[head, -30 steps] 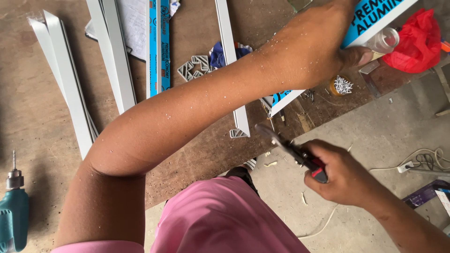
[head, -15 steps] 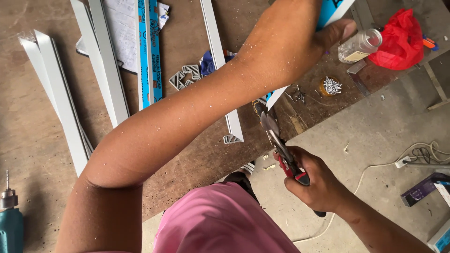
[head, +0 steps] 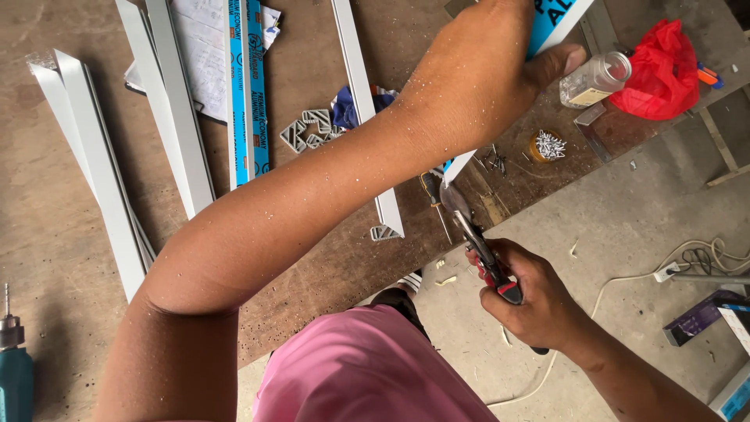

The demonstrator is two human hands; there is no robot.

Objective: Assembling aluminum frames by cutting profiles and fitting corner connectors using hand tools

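My left arm crosses the view. My left hand (head: 500, 74) grips a long blue-and-white wrapped aluminium profile (head: 556, 22) over the brown workbench (head: 328, 258). The profile's lower end (head: 456, 166) shows just below my forearm. My right hand (head: 535, 295) is closed on the red handles of metal snips (head: 471, 228). The snips' blades point up and touch that lower end. My pink shirt (head: 367, 367) fills the bottom of the view.
White profiles (head: 98, 168) (head: 181, 117) (head: 366, 109), a blue-wrapped profile (head: 248, 86), papers (head: 205, 55) and grey corner brackets (head: 308, 129) lie on the bench. A clear jar (head: 594, 78), red bag (head: 662, 66), cup of screws (head: 549, 146), screwdriver (head: 431, 197), drill (head: 16, 375), floor cable (head: 691, 262).
My right hand has brought the snips up and left, from pointing sideways to pointing at the profile's lower end. My left hand still holds the profile, now slightly lower in the view.
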